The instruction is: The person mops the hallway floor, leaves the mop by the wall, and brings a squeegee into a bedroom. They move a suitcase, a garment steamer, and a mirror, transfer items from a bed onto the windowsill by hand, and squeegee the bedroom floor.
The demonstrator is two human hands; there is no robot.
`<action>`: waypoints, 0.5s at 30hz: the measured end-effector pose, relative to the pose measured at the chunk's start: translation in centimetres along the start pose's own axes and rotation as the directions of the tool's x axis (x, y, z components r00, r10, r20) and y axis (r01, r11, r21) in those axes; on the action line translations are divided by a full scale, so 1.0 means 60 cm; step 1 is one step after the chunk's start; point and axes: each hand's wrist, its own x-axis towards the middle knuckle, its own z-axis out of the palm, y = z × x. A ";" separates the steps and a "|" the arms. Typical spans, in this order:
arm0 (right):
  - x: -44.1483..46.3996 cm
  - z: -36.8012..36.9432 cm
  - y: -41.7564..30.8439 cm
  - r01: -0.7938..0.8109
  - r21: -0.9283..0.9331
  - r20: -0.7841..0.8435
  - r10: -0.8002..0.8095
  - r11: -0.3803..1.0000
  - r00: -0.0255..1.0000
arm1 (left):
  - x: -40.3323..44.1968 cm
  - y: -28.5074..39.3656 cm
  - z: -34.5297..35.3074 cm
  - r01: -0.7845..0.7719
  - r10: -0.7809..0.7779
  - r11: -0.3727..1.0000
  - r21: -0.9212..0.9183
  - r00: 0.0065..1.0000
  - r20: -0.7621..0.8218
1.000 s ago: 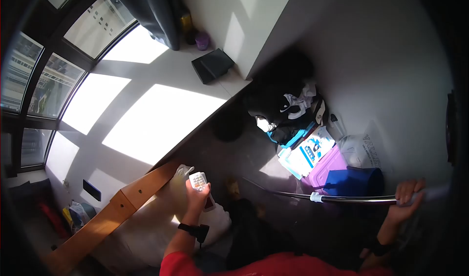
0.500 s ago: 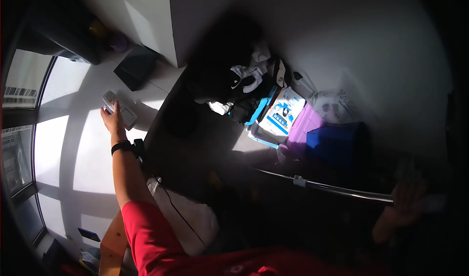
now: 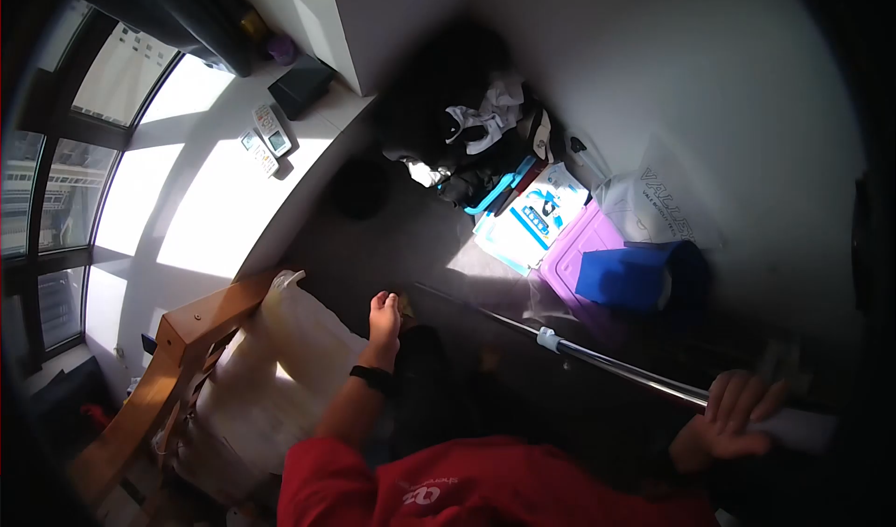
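Observation:
My left hand (image 3: pixel 384 319), wearing a black wristband, hangs above the dark floor with its fingers curled in, and nothing shows in it. My right hand (image 3: pixel 733 415) wraps over the upper end of a shiny telescopic metal pole (image 3: pixel 630 370). The pole has a white clasp (image 3: pixel 548 339) and a pale grip (image 3: pixel 793 430) at the hand; its lower end fades into shadow. Two white remote controls, one with its screen up (image 3: pixel 272 131) and another beside it (image 3: pixel 259 153), lie on the sunlit windowsill.
A dark box (image 3: pixel 301 86) sits at the sill's far end. Against the wall are a purple bin (image 3: pixel 581 247), a blue container (image 3: pixel 616 275), a printed packet (image 3: pixel 541 211), a clear plastic bag (image 3: pixel 653 200) and dark clothes. A wooden frame (image 3: pixel 201 314) with pale cloth (image 3: pixel 289 387) stands at left.
My left hand has let go of the remote control on the sill and moved right and down, over the floor. The view has turned; my right hand stays on the pole.

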 end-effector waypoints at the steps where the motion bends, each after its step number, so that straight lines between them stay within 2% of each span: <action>1: -0.014 -0.017 -0.008 0.020 0.040 0.009 -0.020 0.999 1.000 | -0.067 -0.029 0.028 0.144 -0.168 0.982 0.124 0.964 0.205; 3: -0.035 -0.044 -0.025 0.033 0.100 0.041 -0.037 0.994 0.998 | -0.176 -0.098 0.086 0.357 -0.390 0.920 0.162 0.802 0.453; 5: -0.059 -0.067 -0.048 0.089 0.161 -0.016 -0.088 0.983 0.996 | -0.255 -0.155 0.135 0.407 -0.382 0.900 0.156 0.565 0.731; 6: -0.070 -0.084 -0.061 0.109 0.207 -0.006 -0.110 0.972 0.994 | -0.296 -0.160 0.163 0.393 -0.362 0.909 0.136 0.585 0.726; 7: -0.079 -0.091 -0.075 0.116 0.225 0.002 -0.119 0.967 0.993 | -0.335 -0.158 0.190 0.503 -0.335 0.864 0.035 0.520 0.786; 8: -0.085 -0.093 -0.088 0.128 0.237 -0.068 -0.115 0.963 0.991 | -0.365 -0.154 0.217 0.607 -0.293 0.793 -0.049 0.451 0.843; 9: -0.092 -0.095 -0.100 0.143 0.243 -0.137 -0.112 0.959 0.984 | -0.384 -0.154 0.243 0.596 -0.280 0.801 -0.055 0.455 0.845; 11: -0.111 -0.109 -0.106 0.119 0.265 -0.177 -0.073 0.957 0.981 | -0.413 -0.145 0.288 0.485 -0.021 0.769 -0.417 0.670 0.742; 12: -0.120 -0.110 -0.098 0.088 0.253 -0.226 -0.029 0.963 0.974 | -0.439 -0.126 0.299 0.421 0.065 0.685 -0.594 0.777 0.626; 13: -0.128 -0.106 -0.084 0.056 0.245 -0.275 0.014 0.968 0.961 | -0.421 -0.126 0.302 0.344 0.074 0.642 -0.685 0.862 0.502; 15: -0.141 -0.092 -0.050 -0.100 0.278 -0.233 0.168 0.955 0.958 | -0.409 -0.094 0.293 0.175 0.046 0.529 -0.831 0.971 0.234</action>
